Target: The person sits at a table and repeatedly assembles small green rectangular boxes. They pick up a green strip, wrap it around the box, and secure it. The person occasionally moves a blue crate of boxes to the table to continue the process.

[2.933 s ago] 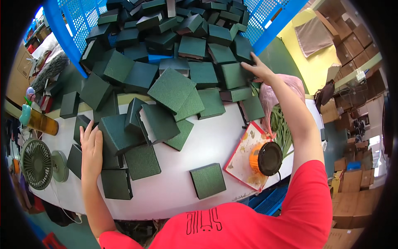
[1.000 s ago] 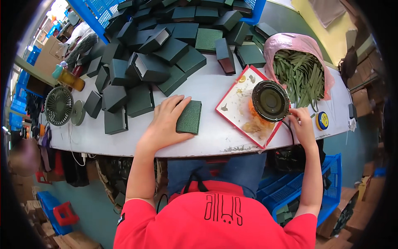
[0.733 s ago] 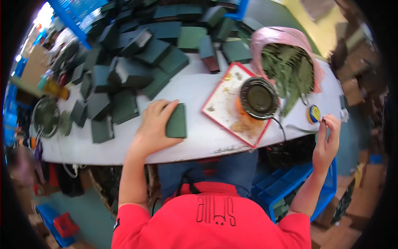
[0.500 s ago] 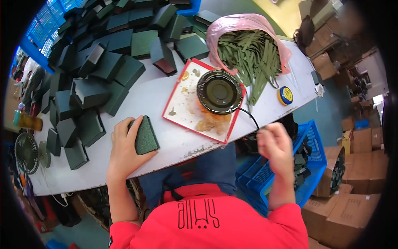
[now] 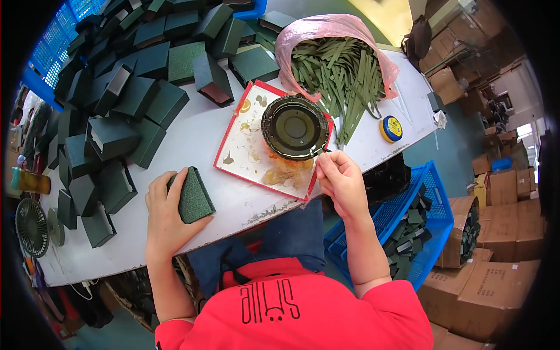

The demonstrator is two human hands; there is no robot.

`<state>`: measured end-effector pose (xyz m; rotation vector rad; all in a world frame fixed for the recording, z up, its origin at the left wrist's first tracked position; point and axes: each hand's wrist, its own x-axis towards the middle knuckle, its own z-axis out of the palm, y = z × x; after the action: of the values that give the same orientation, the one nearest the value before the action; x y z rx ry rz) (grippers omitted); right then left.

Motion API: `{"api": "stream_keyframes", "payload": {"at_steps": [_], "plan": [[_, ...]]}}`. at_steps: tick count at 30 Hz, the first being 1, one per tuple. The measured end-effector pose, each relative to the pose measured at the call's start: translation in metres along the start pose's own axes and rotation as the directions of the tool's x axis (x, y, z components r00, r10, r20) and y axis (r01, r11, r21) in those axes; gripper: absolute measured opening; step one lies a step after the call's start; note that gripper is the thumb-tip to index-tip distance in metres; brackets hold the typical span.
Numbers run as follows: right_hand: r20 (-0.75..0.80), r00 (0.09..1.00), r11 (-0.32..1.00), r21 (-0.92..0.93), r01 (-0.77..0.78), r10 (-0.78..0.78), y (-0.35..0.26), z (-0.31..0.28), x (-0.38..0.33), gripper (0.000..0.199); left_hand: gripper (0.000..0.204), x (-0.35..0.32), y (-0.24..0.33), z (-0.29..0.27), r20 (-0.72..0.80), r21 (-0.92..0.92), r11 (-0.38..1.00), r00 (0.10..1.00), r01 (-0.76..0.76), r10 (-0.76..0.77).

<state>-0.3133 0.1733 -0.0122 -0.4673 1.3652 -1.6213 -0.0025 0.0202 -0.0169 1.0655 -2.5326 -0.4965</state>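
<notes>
Nearest me, my left hand (image 5: 165, 219) is curving partly open around a green box (image 5: 196, 199) by the front edge of the white tabletop (image 5: 137, 245); the box is sitting between my fingers at its far left side and my thumb along its near edge. Just beyond, my right hand (image 5: 344, 182) is closing in a fingertip pinch on a small dark thing (image 5: 326, 150) I cannot identify, right beside the rim of a black pan (image 5: 269, 140). I judge I am working at the pan while bracing the box; the next move seems to be calling for a steady pinch and an unmoving box. The pan is standing over a red-edged board (image 5: 234, 153); farther off, green strips (image 5: 344, 76) are spilling from a pink bag (image 5: 326, 26).
</notes>
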Motion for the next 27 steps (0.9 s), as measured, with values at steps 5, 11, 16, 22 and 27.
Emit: {"api": "stream_keyframes", "payload": {"at_steps": [5, 11, 16, 22, 27], "plan": [[-0.043, 0.999, 0.998, -0.059, -0.014, 0.011, -0.001, 0.003, 0.005, 0.019, 0.092, 0.0, -0.001, 0.0, -0.012, 0.003, 1.0, 1.0, -0.011, 0.011], [-0.053, 0.997, 0.998, -0.031, -0.052, 0.051, -0.001, -0.002, 0.009, 0.017, 0.091, 0.0, 0.0, 0.001, -0.024, 0.006, 1.0, 0.999, -0.023, 0.024], [-0.02, 0.999, 0.994, 0.101, -0.041, 0.043, -0.002, -0.011, 0.007, 0.015, 0.091, 0.001, 0.0, 0.002, -0.026, -0.005, 1.0, 0.999, -0.029, 0.029], [-0.013, 0.998, 0.996, 0.066, 0.064, -0.064, -0.006, 0.002, -0.018, 0.013, 0.098, -0.007, -0.008, -0.008, -0.093, -0.281, 0.96, 0.995, -0.002, -0.026], [0.247, 0.966, 0.99, -0.137, -0.041, 0.074, 0.001, 0.029, -0.05, 0.011, 0.103, -0.003, 0.009, -0.023, -0.051, -0.4, 0.899, 0.983, -0.18, 0.174]]}}
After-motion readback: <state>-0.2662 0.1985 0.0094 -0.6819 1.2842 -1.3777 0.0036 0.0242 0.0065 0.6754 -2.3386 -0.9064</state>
